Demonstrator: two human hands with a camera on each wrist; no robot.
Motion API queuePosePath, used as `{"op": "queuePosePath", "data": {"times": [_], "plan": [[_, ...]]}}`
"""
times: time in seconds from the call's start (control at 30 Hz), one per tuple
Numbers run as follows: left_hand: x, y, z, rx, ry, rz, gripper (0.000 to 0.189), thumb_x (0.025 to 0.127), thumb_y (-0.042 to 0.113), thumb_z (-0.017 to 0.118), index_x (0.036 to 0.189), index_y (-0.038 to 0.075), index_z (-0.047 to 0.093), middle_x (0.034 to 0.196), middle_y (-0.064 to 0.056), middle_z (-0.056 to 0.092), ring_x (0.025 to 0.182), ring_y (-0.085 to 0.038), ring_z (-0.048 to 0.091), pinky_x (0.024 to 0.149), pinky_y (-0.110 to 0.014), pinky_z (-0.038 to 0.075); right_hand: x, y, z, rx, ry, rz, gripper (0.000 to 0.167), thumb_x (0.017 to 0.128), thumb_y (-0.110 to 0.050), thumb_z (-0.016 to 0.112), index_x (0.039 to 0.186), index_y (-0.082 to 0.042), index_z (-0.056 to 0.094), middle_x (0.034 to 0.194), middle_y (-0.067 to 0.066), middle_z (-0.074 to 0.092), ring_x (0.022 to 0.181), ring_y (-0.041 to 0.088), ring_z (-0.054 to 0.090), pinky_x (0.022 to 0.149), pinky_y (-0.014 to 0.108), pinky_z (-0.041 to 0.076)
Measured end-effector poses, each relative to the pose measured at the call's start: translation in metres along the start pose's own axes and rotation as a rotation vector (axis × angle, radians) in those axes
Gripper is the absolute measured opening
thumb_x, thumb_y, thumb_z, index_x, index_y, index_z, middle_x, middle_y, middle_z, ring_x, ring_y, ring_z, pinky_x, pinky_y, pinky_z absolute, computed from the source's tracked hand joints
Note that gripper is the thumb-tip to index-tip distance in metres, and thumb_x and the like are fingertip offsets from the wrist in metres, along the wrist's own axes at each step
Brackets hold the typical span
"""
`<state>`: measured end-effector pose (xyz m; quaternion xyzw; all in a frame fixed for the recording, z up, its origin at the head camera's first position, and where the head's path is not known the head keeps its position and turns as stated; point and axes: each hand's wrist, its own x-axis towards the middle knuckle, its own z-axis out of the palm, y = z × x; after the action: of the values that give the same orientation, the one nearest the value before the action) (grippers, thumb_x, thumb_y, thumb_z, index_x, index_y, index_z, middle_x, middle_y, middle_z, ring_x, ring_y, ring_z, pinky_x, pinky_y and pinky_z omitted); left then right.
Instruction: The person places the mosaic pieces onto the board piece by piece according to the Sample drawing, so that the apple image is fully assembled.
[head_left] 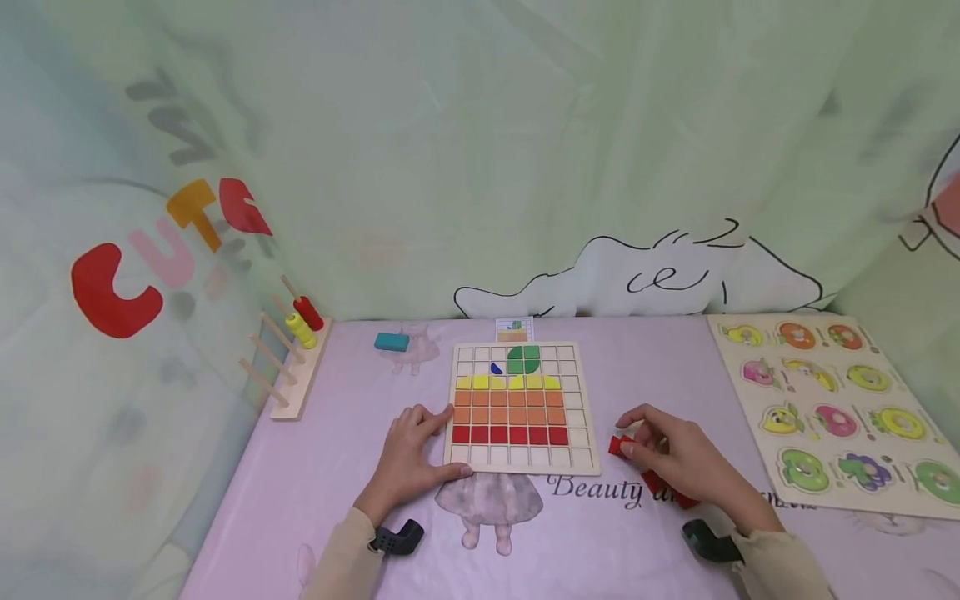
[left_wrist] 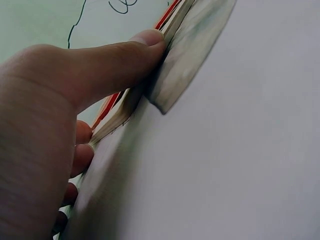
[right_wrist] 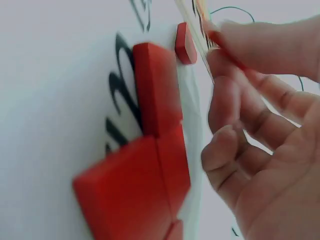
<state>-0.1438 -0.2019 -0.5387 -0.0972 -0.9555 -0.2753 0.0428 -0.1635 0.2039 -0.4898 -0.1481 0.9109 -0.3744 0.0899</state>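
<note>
A square wooden grid board (head_left: 585,457) lies on the cloth, with rows of red, orange and yellow tiles and a green leaf shape near its top. My left hand (head_left: 408,454) rests at the board's lower left corner, thumb on the front edge and index finger against the left side. In the left wrist view, the thumb (left_wrist: 122,60) touches the board's edge. Right of the board, my right hand (head_left: 678,458) pinches a small red tile (right_wrist: 226,50) between thumb and index finger. Several loose red tiles (right_wrist: 157,90) lie on the cloth beneath it, partly hidden by the hand in the head view.
Behind the board lies a small pattern card (head_left: 514,330). A teal block (head_left: 392,342) sits to its left, near a wooden peg stand (head_left: 303,387) with red and yellow beads. On the right is a large fruit puzzle board (head_left: 757,454). A curtain (head_left: 450,167) hangs behind.
</note>
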Motion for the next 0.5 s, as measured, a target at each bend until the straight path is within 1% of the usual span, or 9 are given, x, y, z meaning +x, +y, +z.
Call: {"op": "queuePosePath", "data": {"times": [0.1,0.17,0.27,0.33,0.43,0.5], "plan": [[0.000,0.001,-0.001,0.000,0.001,0.005,0.098,0.069,0.056,0.095,0.152,0.017,0.061,0.097,0.007,0.048,0.095,-0.010,0.040,0.084,-0.033,0.034,0.003,0.003,0.000,-0.001,0.025,0.002,0.021,0.097,-0.021,0.078,0.115,-0.013,0.072,0.083,-0.003,0.063,0.071,0.009,0.056,0.063,0.024,0.049],[0.000,0.002,-0.002,0.001,0.002,0.006,0.098,0.069,0.055,0.096,0.152,0.017,0.061,0.097,0.007,0.048,0.095,-0.010,0.040,0.084,-0.033,0.034,0.004,0.006,-0.001,-0.016,0.040,0.019,0.023,0.095,-0.023,0.081,0.114,-0.013,0.074,0.086,-0.003,0.066,0.073,0.010,0.057,0.065,0.023,0.050],[-0.001,0.002,-0.002,0.005,0.004,0.004,0.097,0.069,0.055,0.096,0.151,0.017,0.061,0.097,0.007,0.047,0.095,-0.010,0.040,0.084,-0.032,0.034,0.006,0.010,-0.003,-0.033,0.061,0.043,0.031,0.091,-0.021,0.085,0.118,-0.011,0.074,0.091,0.000,0.070,0.077,0.012,0.060,0.067,0.022,0.052],[0.000,0.001,-0.002,0.005,0.002,0.004,0.098,0.069,0.056,0.095,0.152,0.017,0.061,0.097,0.007,0.047,0.094,-0.010,0.039,0.084,-0.032,0.034,0.006,0.012,-0.003,-0.050,0.075,0.066,0.038,0.090,-0.020,0.085,0.125,-0.010,0.071,0.092,0.001,0.071,0.078,0.014,0.061,0.067,0.022,0.053],[0.000,0.001,-0.002,0.003,-0.001,0.006,0.098,0.069,0.056,0.095,0.152,0.017,0.060,0.097,0.007,0.047,0.094,-0.010,0.039,0.084,-0.032,0.034,0.007,0.014,-0.003,-0.075,0.071,0.085,0.048,0.092,-0.020,0.083,0.134,-0.009,0.064,0.087,0.002,0.068,0.074,0.016,0.060,0.063,0.023,0.051],[0.000,0.001,-0.002,0.002,-0.003,0.004,0.099,0.069,0.057,0.095,0.152,0.017,0.060,0.097,0.007,0.047,0.094,-0.009,0.039,0.084,-0.032,0.034,0.007,0.013,-0.003,-0.089,0.052,0.093,0.050,0.092,-0.023,0.083,0.136,-0.011,0.061,0.082,0.000,0.064,0.071,0.015,0.057,0.061,0.024,0.049]]}}
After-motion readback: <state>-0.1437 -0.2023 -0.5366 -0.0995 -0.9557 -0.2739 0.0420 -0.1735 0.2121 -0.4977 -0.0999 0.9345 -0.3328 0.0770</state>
